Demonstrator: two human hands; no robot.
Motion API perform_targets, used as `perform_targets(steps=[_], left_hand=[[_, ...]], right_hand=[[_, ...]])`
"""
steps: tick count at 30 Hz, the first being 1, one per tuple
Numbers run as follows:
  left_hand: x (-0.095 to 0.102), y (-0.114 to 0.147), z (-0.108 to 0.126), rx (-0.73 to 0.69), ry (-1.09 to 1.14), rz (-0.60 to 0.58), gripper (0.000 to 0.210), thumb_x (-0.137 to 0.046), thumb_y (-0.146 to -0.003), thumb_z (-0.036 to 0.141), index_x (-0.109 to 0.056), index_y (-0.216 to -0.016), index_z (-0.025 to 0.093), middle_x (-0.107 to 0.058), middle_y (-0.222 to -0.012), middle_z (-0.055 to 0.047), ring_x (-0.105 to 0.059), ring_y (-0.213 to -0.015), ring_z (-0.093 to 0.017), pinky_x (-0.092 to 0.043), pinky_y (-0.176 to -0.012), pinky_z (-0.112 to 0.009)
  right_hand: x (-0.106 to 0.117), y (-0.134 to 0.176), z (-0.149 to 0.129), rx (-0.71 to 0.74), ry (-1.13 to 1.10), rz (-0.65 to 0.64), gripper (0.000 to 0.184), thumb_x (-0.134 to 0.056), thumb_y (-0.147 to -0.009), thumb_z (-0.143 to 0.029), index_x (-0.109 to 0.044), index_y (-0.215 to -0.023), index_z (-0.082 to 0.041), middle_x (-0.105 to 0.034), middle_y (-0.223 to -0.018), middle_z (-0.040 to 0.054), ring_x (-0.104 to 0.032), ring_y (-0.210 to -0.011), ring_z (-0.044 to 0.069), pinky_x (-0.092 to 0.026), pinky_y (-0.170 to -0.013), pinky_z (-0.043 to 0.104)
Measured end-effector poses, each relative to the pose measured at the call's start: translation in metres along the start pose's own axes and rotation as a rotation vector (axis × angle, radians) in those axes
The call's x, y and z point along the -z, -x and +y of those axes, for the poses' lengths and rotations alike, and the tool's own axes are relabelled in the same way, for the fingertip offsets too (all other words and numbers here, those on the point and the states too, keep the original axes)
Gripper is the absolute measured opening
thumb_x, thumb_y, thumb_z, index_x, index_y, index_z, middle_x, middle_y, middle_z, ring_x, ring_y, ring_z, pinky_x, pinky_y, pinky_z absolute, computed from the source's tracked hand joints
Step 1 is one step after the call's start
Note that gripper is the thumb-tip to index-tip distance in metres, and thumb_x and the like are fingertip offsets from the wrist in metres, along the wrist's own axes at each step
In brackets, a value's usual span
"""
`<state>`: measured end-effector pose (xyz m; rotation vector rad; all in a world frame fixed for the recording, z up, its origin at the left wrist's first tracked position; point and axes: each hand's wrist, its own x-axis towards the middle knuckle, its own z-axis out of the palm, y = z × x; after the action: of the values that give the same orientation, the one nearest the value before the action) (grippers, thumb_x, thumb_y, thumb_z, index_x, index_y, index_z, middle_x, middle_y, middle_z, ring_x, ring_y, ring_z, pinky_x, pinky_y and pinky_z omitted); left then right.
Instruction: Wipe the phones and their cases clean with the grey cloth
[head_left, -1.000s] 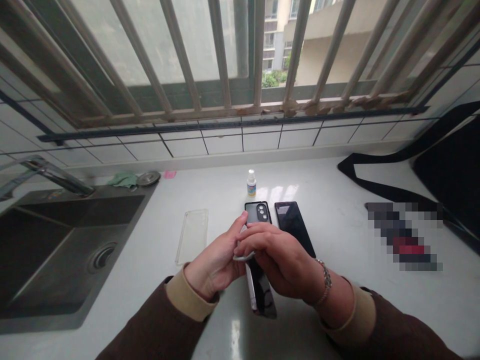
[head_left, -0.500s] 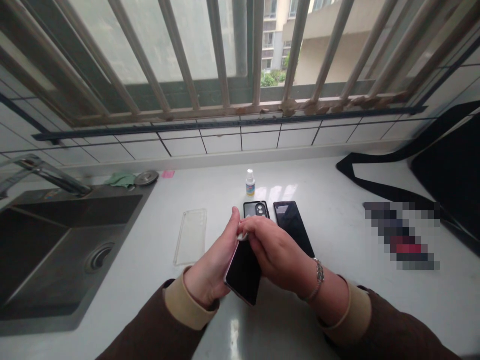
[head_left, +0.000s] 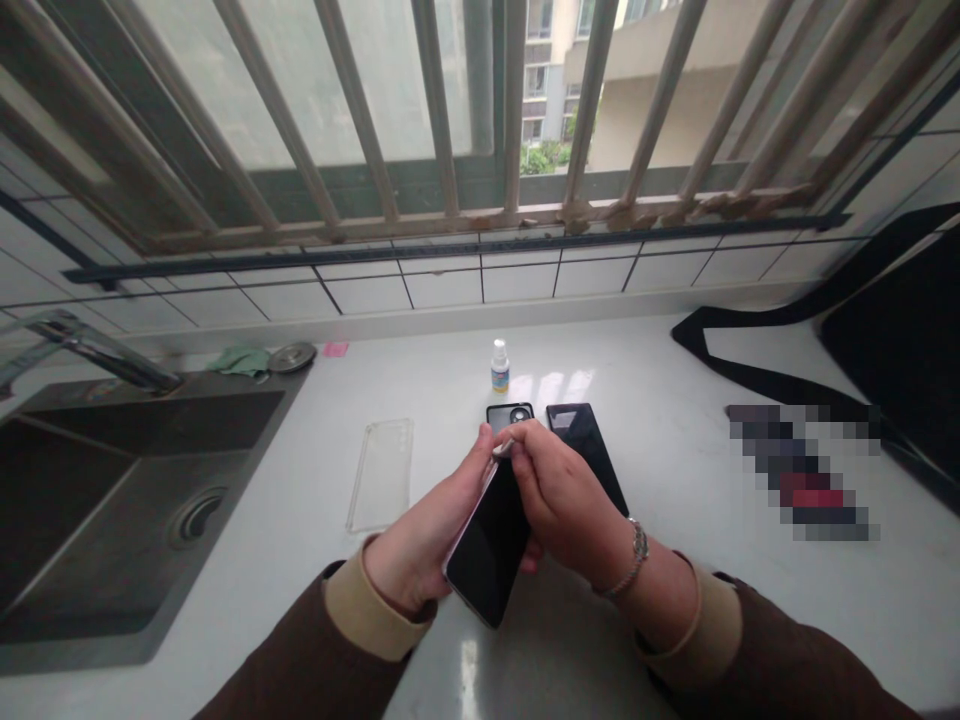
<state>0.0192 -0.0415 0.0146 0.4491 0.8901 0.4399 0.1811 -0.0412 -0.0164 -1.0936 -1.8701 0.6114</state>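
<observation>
A smartphone (head_left: 489, 545) with a dark screen lies tilted in my left hand (head_left: 431, 520), whose fingers wrap round it from beneath and beside it. My right hand (head_left: 561, 490) is closed on a small white cloth (head_left: 504, 449), pressed at the phone's far end. Most of the cloth is hidden by my fingers. Just beyond my hands is a black phone case (head_left: 498, 412), partly covered by them. A second dark phone (head_left: 589, 450) lies flat to the right of it. On the left rests a clear phone case (head_left: 381, 475).
A small white-capped spray bottle (head_left: 500, 368) stands on the white counter (head_left: 660, 400). To the left is a sink (head_left: 150, 480) with a faucet (head_left: 112, 355), a green cloth (head_left: 240, 361) and a metal drain lid (head_left: 292, 357). A black bag with a strap (head_left: 750, 355) lies at right.
My right hand and the cloth have shifted slightly right and away from me at the phone's far end. The phone has turned a little, its near end showing more.
</observation>
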Motion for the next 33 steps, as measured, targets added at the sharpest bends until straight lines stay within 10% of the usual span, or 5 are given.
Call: perform_targets(steps=[8,12,21,33], left_hand=[[0.0,-0.001,0.003,-0.155,0.307,-0.083,0.071,-0.029,-0.11,0.068,-0.074,-0.106,0.013,-0.071,-0.077,-0.009,-0.071,-0.068,-0.022,-0.059,-0.074,-0.035],[0.0,-0.002,0.005,-0.127,0.445,-0.064,0.054,-0.045,-0.113,0.053,-0.07,-0.085,0.014,-0.064,-0.068,-0.004,-0.062,-0.06,-0.015,-0.056,-0.075,-0.03],[0.002,0.001,0.01,-0.249,0.363,0.188,0.035,-0.046,-0.114,0.043,-0.069,-0.105,0.018,-0.072,-0.081,-0.006,-0.07,-0.067,-0.016,-0.058,-0.066,-0.026],[0.012,0.007,0.021,-0.207,0.367,0.297,0.053,-0.044,-0.11,0.06,-0.069,-0.096,0.016,-0.069,-0.069,-0.007,-0.064,-0.051,-0.017,-0.049,-0.046,-0.025]], right_hand=[[0.0,0.007,-0.009,0.286,-0.14,-0.07,0.026,-0.045,-0.106,-0.011,-0.058,-0.125,-0.024,-0.074,-0.123,0.0083,-0.07,-0.122,0.023,-0.037,-0.129,0.058],[0.003,0.009,-0.013,0.367,-0.168,-0.094,0.023,-0.046,-0.104,-0.009,-0.057,-0.12,-0.023,-0.075,-0.118,0.0085,-0.072,-0.122,0.022,-0.04,-0.128,0.055],[0.008,0.011,-0.028,0.556,-0.192,-0.193,0.021,-0.052,-0.095,-0.009,-0.056,-0.109,-0.024,-0.083,-0.116,0.0057,-0.074,-0.123,0.021,-0.046,-0.125,0.046],[0.016,0.009,-0.025,0.766,0.145,-0.145,0.014,-0.058,-0.099,-0.017,-0.064,-0.107,-0.026,-0.074,-0.146,0.0007,-0.066,-0.141,0.026,-0.043,-0.131,0.049]])
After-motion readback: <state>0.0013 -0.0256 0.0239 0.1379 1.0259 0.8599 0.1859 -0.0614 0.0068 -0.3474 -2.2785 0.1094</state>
